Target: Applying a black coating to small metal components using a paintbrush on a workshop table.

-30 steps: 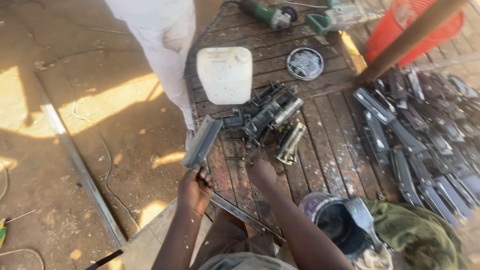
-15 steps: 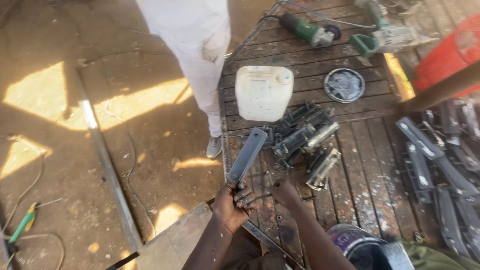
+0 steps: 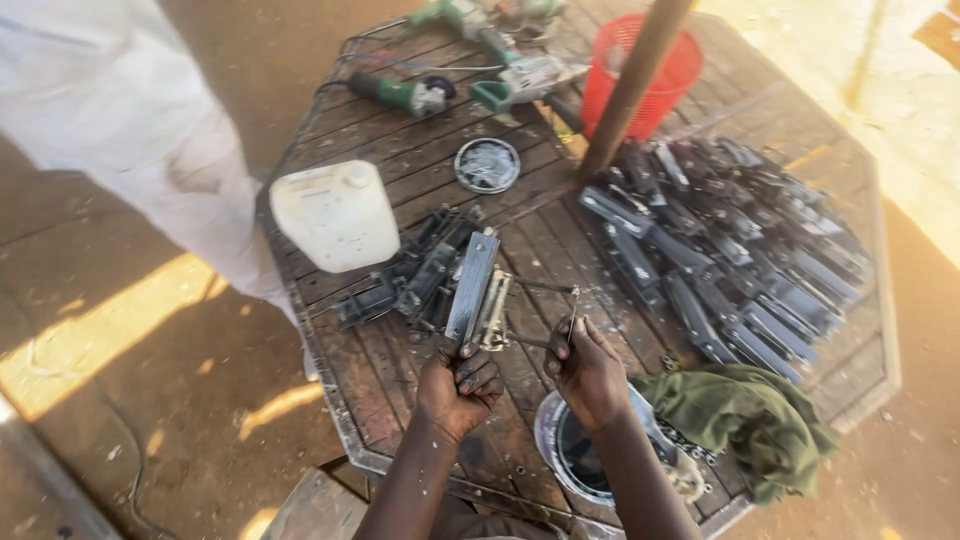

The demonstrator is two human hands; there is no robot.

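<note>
Left hand (image 3: pixel 462 383) gripping a grey metal bar (image 3: pixel 472 286) upright over the wooden table (image 3: pixel 400 165), right hand (image 3: pixel 588 368) apparently pinching a thin rod (image 3: pixel 573 308), white jug (image 3: pixel 335 214) nearby

Two hands are at work, the left hand (image 3: pixel 458 385) and the right hand (image 3: pixel 590 375); one long grey metal bar (image 3: pixel 472 285) stands in the left; one thin bent metal rod (image 3: pixel 545 315) is at the right; one white plastic jug (image 3: pixel 335 215) lies on the one wooden table (image 3: pixel 400 150); one red basket (image 3: pixel 645 80); one brown pole (image 3: pixel 630 85); one round tin lid (image 3: pixel 487 165); three green power tools (image 3: pixel 470 50) at the far edge; one green cloth (image 3: pixel 745 420); one round tin (image 3: pixel 575 450); one large heap of dark metal parts (image 3: pixel 740 260), too many to count; one smaller heap (image 3: pixel 410 280); one other person's white trouser leg (image 3: pixel 150 150)
</note>
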